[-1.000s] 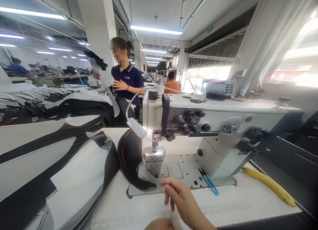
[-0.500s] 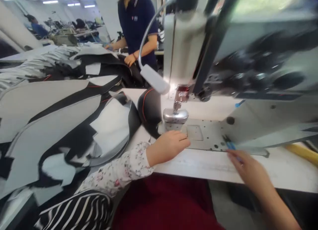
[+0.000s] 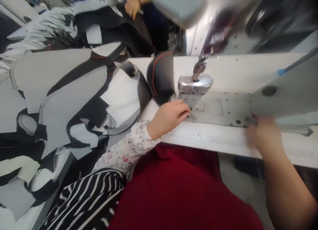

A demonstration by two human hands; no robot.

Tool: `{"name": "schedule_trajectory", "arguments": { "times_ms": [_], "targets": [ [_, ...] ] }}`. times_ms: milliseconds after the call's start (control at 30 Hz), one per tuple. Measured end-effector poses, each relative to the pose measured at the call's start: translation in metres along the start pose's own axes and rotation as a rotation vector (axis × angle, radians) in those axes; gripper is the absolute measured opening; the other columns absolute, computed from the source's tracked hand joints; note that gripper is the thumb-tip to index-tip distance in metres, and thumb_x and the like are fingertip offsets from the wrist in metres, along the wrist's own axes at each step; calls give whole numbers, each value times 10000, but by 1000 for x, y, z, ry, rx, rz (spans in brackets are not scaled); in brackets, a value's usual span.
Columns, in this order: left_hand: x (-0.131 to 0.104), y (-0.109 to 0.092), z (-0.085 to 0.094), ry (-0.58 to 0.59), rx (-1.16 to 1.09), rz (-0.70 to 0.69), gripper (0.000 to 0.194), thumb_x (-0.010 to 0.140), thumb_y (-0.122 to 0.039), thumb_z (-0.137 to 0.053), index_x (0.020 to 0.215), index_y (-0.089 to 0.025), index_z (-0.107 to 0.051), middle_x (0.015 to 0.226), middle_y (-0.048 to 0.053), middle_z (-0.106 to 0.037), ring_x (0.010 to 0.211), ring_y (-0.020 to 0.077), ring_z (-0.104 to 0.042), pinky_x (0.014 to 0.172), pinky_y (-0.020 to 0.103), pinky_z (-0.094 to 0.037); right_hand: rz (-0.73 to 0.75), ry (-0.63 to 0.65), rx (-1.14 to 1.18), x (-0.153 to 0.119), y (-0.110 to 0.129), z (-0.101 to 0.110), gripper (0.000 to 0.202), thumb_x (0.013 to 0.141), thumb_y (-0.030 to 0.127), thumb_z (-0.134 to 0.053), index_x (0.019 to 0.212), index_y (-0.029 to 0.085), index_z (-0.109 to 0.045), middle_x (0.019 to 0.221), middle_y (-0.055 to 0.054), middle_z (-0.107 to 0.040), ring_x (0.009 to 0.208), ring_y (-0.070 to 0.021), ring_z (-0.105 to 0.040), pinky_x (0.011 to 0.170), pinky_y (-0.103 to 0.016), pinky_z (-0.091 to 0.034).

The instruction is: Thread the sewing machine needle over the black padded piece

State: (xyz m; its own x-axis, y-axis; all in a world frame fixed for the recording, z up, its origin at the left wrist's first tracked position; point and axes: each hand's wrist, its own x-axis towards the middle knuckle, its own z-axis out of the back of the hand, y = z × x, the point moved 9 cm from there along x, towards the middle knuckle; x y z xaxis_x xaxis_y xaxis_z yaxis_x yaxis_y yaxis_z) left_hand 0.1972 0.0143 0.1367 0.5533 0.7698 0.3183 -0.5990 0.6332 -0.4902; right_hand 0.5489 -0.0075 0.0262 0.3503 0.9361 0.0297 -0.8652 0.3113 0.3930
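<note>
My left hand (image 3: 169,115), in a flowered sleeve, rests on the white table's front edge (image 3: 213,140). Its fingers are curled together, with the tips at the foot of the sewing machine's silver post (image 3: 195,85); I see nothing in it. A black padded piece with orange piping (image 3: 161,76) lies just behind that hand, against the post. My right hand (image 3: 264,134) is blurred at the right end of the metal bed plate (image 3: 223,112). Whether it holds anything is hidden by the blur.
A heap of grey, white and black cut pieces (image 3: 67,97) fills the table to the left. A co-worker's hand (image 3: 132,5) rests on dark material at the back. The machine's head (image 3: 223,18) hangs overhead. A red garment (image 3: 184,193) and striped fabric (image 3: 84,200) lie below.
The view has tipped down and closer to the table. My left hand came onto the table beside the post and stays there. My right hand moved right, toward the blue snips, and now covers that spot.
</note>
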Motion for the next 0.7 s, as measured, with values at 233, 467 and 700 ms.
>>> {"name": "schedule_trajectory", "arguments": {
  "times_ms": [233, 467, 700],
  "targets": [
    [-10, 1, -29, 34, -116, 27, 133, 956, -144, -581, 895, -173, -696, 853, 11, -654, 802, 128, -594, 736, 246, -452, -39, 242, 985, -66, 122, -28, 363, 870, 330, -606, 1188, 154, -611, 940, -80, -615, 624, -106, -488, 573, -278, -403],
    [-30, 14, -39, 79, -207, 151, 76, 921, -165, -648, 896, -175, -719, 823, 2, -634, 770, 116, -576, 704, 233, -438, 13, 780, 1097, -99, 173, -77, 345, 980, 508, -546, 1153, 212, -589, 845, -22, -622, 565, -99, -502, 454, -211, -315],
    [-39, 24, -39, 38, -420, 296, 24, 863, -193, -727, 869, -197, -750, 773, -9, -600, 715, 108, -555, 670, 223, -457, 274, 553, 495, -86, 167, -43, 520, 1011, 674, -365, 969, 236, -640, 713, 10, -554, 666, -130, -496, 637, -276, -362]
  ]
}}
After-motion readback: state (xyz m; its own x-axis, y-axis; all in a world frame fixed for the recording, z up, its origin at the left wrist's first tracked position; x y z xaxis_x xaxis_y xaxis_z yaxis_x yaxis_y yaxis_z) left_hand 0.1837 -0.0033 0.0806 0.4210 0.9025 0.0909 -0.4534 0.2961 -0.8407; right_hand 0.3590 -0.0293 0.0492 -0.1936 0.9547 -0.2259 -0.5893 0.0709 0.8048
